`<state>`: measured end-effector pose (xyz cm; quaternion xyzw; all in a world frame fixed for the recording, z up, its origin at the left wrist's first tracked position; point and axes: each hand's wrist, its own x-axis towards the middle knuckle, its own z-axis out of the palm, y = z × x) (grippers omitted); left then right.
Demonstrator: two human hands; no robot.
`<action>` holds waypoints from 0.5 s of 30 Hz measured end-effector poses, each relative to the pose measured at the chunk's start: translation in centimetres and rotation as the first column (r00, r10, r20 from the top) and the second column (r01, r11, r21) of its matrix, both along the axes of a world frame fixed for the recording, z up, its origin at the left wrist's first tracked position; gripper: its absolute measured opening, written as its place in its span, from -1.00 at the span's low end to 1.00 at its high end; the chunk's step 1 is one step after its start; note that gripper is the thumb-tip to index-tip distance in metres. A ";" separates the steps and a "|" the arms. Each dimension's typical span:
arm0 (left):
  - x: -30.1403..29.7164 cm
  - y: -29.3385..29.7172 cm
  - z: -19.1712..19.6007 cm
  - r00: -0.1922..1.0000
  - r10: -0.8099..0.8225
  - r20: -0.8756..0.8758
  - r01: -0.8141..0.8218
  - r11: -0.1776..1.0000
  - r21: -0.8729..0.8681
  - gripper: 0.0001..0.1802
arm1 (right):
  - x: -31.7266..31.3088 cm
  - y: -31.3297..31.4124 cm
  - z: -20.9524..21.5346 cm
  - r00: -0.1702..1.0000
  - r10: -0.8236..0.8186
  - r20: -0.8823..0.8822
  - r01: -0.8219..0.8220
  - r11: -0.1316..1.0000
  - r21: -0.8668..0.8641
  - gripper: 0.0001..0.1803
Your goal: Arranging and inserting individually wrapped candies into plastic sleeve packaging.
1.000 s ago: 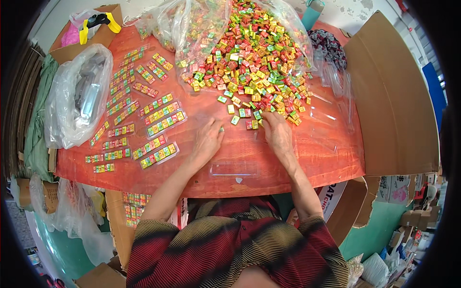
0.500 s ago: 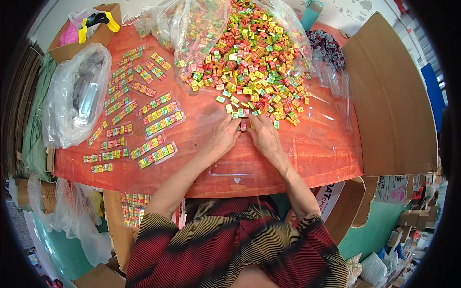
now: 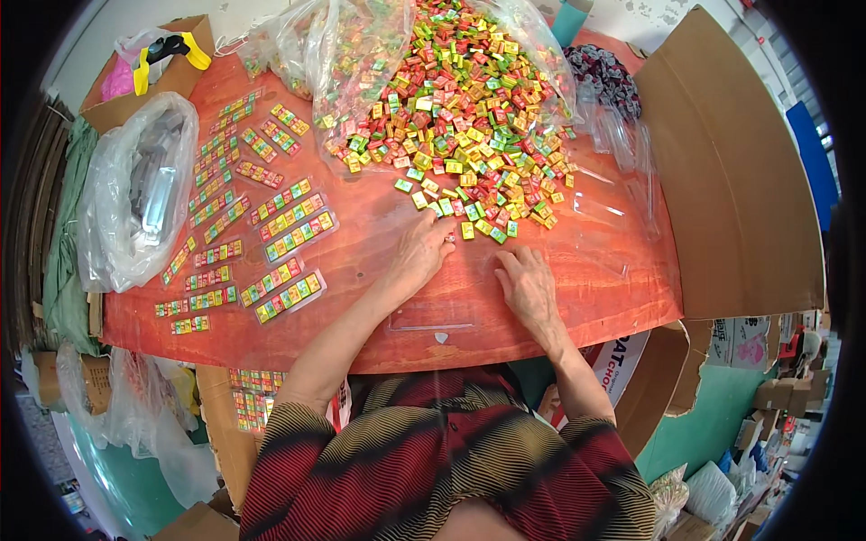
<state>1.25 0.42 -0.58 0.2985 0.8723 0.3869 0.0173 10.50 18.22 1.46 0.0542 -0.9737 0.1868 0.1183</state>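
A large heap of small red, yellow and green boxes spreads over the far middle of the red table. At its near edge my left hand is bent, thumb and fingers drawn together. A reddish-white bit shows at its fingertips, too small to make out. My right hand hovers low over the tabletop, nearer to me and to the right of the loose boxes. Its fingers are slightly bent and apart, with nothing visible in them. Closer to my body lies a clear plastic tray, hard to see against the wood.
Rows of clear packs filled with boxes lie on the left. Beyond them sits a plastic bag of clear trays. More clear trays lie at the right, beside a tall cardboard panel. A teal bottle stands at the back.
My right hand has drawn away from the left, toward me and to the right. The red box between the hands no longer shows there. The whole view has shifted slightly.
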 end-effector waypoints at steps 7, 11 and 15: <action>0.3 1.9 0.6 0.998 0.039 -0.052 -0.038 0.999 0.010 -0.60 | -3.1 -1.1 0.2 0.997 -0.050 -0.065 0.050 0.999 -0.004 -0.78; 0.3 2.6 0.4 0.994 0.089 -0.064 -0.095 0.992 -0.084 -0.63 | -4.5 -1.0 -1.3 0.991 -0.109 -0.078 0.109 0.994 -0.004 -0.88; 0.3 2.4 -0.3 0.986 0.106 -0.129 -0.107 0.994 -0.002 -0.68 | -4.3 -0.5 -0.6 0.990 -0.132 -0.050 0.131 0.991 -0.029 -0.93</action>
